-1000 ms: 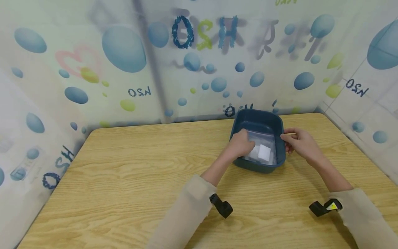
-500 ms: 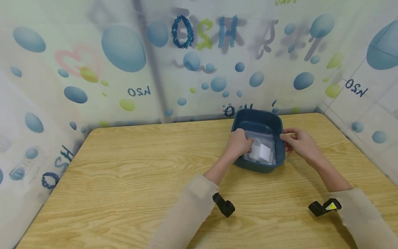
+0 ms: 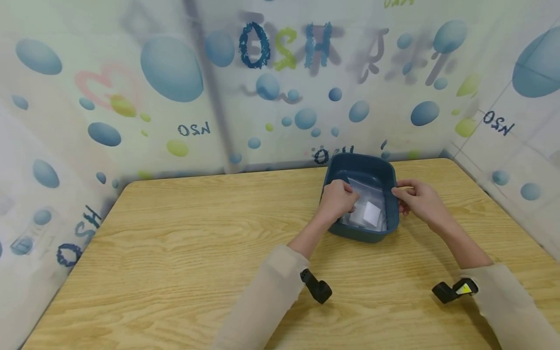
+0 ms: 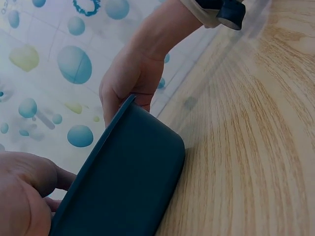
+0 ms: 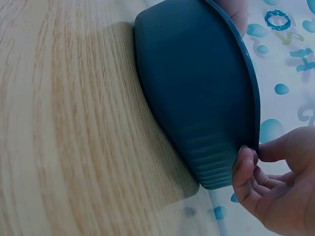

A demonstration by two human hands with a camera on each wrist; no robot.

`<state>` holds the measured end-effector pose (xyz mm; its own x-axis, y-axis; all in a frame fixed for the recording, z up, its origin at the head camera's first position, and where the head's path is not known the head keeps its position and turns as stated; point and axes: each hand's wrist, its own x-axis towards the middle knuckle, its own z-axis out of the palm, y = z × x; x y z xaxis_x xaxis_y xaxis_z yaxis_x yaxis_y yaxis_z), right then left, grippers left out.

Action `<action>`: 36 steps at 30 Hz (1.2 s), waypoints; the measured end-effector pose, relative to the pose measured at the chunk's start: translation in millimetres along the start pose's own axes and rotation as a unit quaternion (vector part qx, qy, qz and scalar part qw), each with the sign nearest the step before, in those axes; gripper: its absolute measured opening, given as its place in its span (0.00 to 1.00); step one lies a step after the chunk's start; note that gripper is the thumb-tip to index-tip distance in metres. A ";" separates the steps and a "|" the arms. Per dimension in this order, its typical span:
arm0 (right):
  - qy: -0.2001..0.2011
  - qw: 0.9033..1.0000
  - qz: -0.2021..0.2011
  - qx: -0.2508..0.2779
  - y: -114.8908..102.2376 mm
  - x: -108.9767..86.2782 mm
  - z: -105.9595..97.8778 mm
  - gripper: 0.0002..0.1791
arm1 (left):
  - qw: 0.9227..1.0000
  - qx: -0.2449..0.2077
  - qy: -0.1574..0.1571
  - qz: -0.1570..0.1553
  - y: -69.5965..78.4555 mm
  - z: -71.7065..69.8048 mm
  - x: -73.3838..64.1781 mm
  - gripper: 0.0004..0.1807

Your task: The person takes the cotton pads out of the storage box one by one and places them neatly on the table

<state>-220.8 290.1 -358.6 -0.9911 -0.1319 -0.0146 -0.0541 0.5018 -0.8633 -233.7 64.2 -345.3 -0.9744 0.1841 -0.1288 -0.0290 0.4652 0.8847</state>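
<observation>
A dark blue plastic basin (image 3: 364, 235) stands on the table toward the back right. Inside it lie clear zip bags (image 3: 365, 190), with a small white square (image 3: 372, 213) showing through the plastic. My left hand (image 3: 337, 198) reaches over the near left side and pinches the upper left part of a zip bag; its fingertips are partly hidden. With thumb and fingers, my right hand (image 3: 421, 201) grips the basin's right rim. From the right wrist view, the right thumb lies inside the rim and the curled fingers (image 5: 245, 172) press the ribbed outer wall.
The wood-grain table (image 3: 188, 253) extends left and in front of the basin. A patterned curtain wall (image 3: 271, 97) rises right behind the table's back edge, and others flank both sides. A black wrist camera (image 3: 316, 287) hangs at the left sleeve.
The top edge of the zip bag has tilted and lifted slightly at the left hand. The right hand keeps its grip on the rim, and the basin stays in place.
</observation>
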 end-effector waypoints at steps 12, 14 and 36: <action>0.002 1.000 -0.005 -0.009 -1.2 -0.8 0.4 0.32 | 0.995 0.081 0.052 0.032 -1.6 6.6 0.6 0.06; 0.001 1.000 -0.004 -0.009 -0.9 -0.3 0.6 0.32 | 0.994 0.089 0.059 0.039 -1.9 8.1 0.4 0.10; 0.004 1.000 -0.006 -0.017 0.6 0.7 0.5 0.30 | 0.985 -0.032 0.103 0.134 -6.9 0.2 -5.8 0.06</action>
<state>-221.5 289.8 -359.4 -0.9913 -0.1314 -0.0002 -0.0700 0.5296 -0.8453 -227.8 60.1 -350.8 -0.9732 0.1109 0.2012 0.2283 0.3664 0.9020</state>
